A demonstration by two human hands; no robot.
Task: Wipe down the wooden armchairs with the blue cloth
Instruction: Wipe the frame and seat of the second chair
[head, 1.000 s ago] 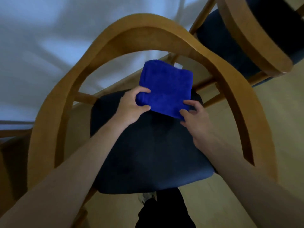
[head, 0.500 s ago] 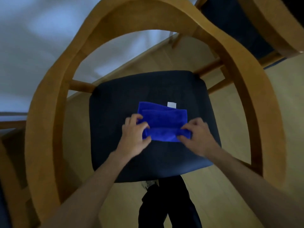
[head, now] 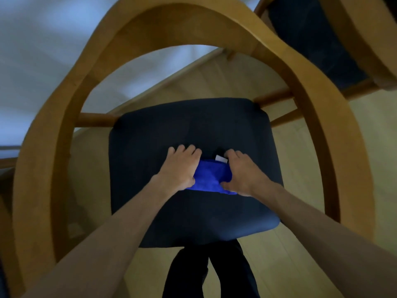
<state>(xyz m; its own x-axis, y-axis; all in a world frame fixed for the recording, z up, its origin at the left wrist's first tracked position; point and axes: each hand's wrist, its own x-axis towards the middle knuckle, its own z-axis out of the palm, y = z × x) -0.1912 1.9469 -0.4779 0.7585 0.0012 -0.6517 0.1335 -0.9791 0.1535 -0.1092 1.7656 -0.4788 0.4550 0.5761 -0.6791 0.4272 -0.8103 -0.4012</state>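
Observation:
A folded blue cloth [head: 209, 178] with a small white tag lies on the dark navy seat [head: 163, 134] of a wooden armchair [head: 322, 117]. My left hand [head: 180, 167] covers the cloth's left end and my right hand [head: 243, 173] its right end. The fingers of both reach over the far edge and both thumbs sit at the near edge, so each hand grips the cloth. Only the middle strip of cloth shows between them. The chair's curved wooden back and arms arch around the seat.
A second wooden armchair [head: 365, 50] with a dark seat stands at the upper right, close to the first. A pale wall [head: 43, 39] rises behind. Light wood floor [head: 300, 254] surrounds the chair. My dark trouser legs [head: 210, 274] stand at the seat's front edge.
The cloth came down from above the chair back onto the seat and was folded smaller. Both hands now lie over its ends rather than pinching its near corners.

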